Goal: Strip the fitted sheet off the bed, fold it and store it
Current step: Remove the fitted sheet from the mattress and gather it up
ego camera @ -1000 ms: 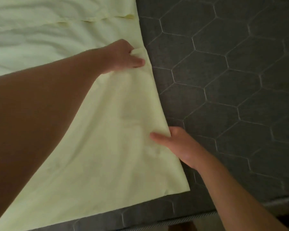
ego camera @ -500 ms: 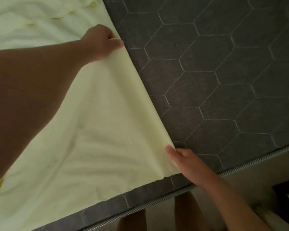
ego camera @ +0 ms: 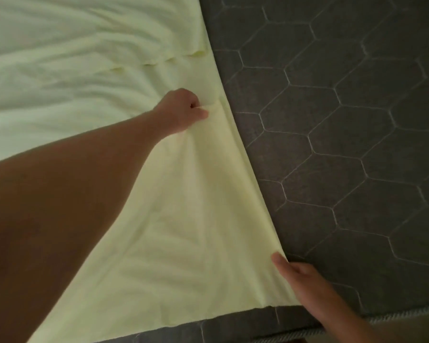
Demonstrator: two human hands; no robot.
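While the pale yellow fitted sheet [ego camera: 159, 243] lies spread over the left part of a dark grey, hexagon-quilted mattress [ego camera: 344, 144], both hands hold its right edge. The left hand [ego camera: 180, 112], farther off, pinches a bunched fold. The right hand [ego camera: 307, 283], nearer the body, grips the near corner, thumb on top, fingers hidden beneath. The held edge runs away from the person, likely the next fold's line.

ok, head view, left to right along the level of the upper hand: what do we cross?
Rumpled fitted sheet → left hand, gripping a fold of it → the sheet's flatter strip up to its edge → bare grey hexagon-quilted mattress.
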